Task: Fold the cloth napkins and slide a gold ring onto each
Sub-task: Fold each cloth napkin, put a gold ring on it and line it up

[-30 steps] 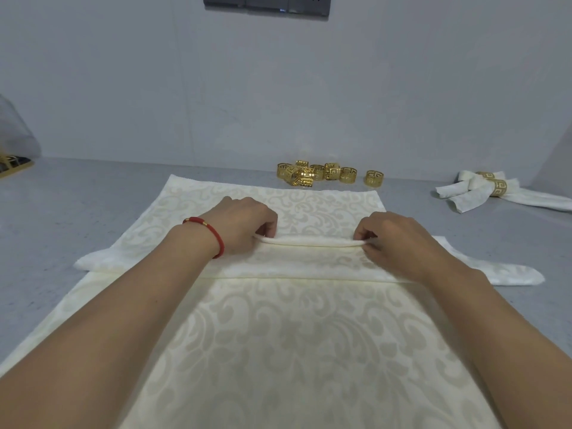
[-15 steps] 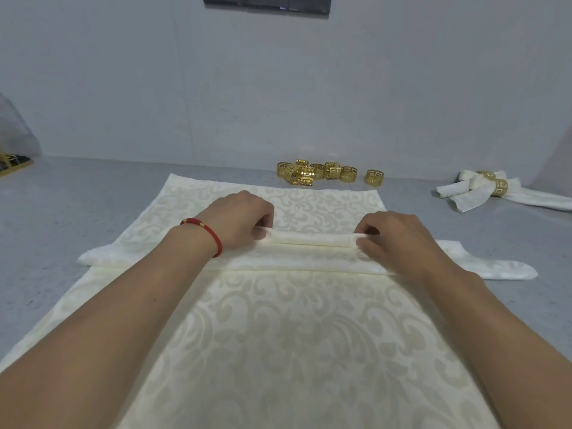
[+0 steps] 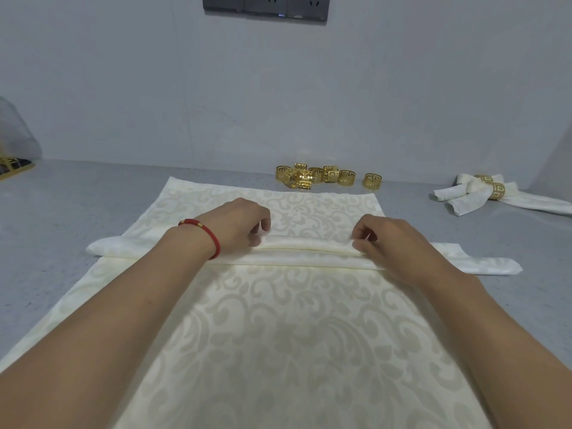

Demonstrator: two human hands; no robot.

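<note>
A large cream napkin [image 3: 294,320] with a scroll pattern lies spread on the grey table [image 3: 62,218]. A band of stacked pleats [image 3: 306,253] runs across its middle, with both ends sticking out past the sides. My left hand [image 3: 235,227], with a red cord on the wrist, pinches the top pleat near its left part. My right hand [image 3: 390,239] pinches the same pleat further right, thumb and fingertips at the crease. Several loose gold rings [image 3: 309,178] sit in a cluster behind the napkin.
Two folded napkins, each in a gold ring [image 3: 495,191], lie at the far right of the table. A gold-edged object [image 3: 12,165] and a clear bag stand at the far left. The wall with a dark socket strip [image 3: 266,6] closes off the back.
Both hands have carried the pinched pleat a little away from me and lowered it onto the stack. The raised fold now lies flatter.
</note>
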